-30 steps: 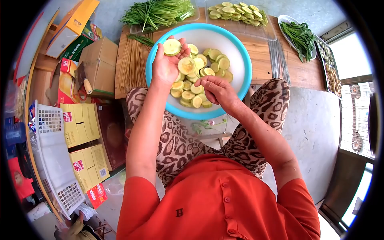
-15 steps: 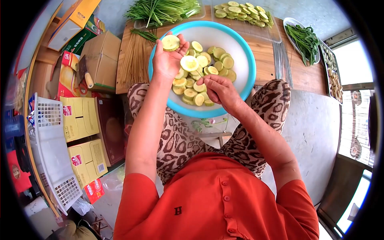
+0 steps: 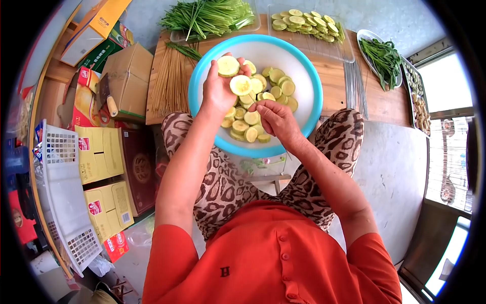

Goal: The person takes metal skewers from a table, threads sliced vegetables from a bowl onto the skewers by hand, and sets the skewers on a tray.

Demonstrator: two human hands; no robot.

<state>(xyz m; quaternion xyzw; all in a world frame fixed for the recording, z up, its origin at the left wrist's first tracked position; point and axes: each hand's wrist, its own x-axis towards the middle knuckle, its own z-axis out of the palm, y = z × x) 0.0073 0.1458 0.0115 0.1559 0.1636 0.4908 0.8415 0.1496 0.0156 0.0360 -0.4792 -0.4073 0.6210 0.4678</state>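
Observation:
My left hand (image 3: 218, 89) is raised over a white bowl with a blue rim (image 3: 304, 71) and holds two round green vegetable slices (image 3: 229, 66), one at the fingertips and one by the thumb. Just below it my right hand (image 3: 276, 120) has its fingers pinched on a thin skewer (image 3: 255, 98) pointing toward the lower slice. Several more slices (image 3: 276, 81) lie loose in the bowl, which rests on my lap against a wooden table (image 3: 334, 76).
On the table lie a bundle of bamboo skewers (image 3: 169, 81), green chives on a tray (image 3: 207, 17), a tray of skewered slices (image 3: 304, 20), metal skewers (image 3: 352, 83) and a plate of greens (image 3: 382, 53). Cardboard boxes (image 3: 126, 76) and a white basket (image 3: 66, 192) stand at my left.
My left hand has shifted slightly right and closed more around the two slices. My right hand has moved up toward them with the skewer.

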